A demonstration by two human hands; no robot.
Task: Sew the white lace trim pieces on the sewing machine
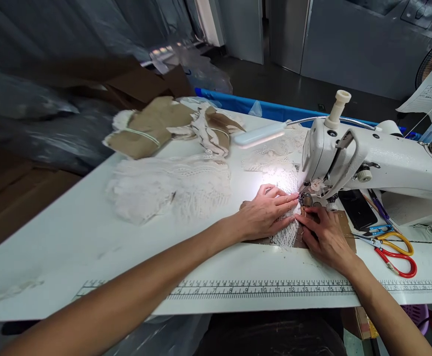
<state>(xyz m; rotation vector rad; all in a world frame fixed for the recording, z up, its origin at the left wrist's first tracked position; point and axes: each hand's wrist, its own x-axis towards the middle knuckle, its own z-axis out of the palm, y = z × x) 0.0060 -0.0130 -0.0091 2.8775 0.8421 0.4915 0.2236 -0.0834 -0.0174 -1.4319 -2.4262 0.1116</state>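
My left hand (265,213) lies flat with fingers stretched over white lace (285,238), just left of the sewing machine's needle area. Close to the presser foot, my right hand (324,236) rests with bent, parted fingers on a brown piece of material (344,228) beside the lace edge. Under the lit head of the white sewing machine (317,153), the lace runs between both hands. The needle tip is too small to make out.
White lace pieces (167,185) and tied tan fabric bundles (145,128) cover the table's back left. Right of my right hand lie scissors with red and yellow handles (396,249) and a black phone (357,209). A printed ruler (264,289) follows the front edge.
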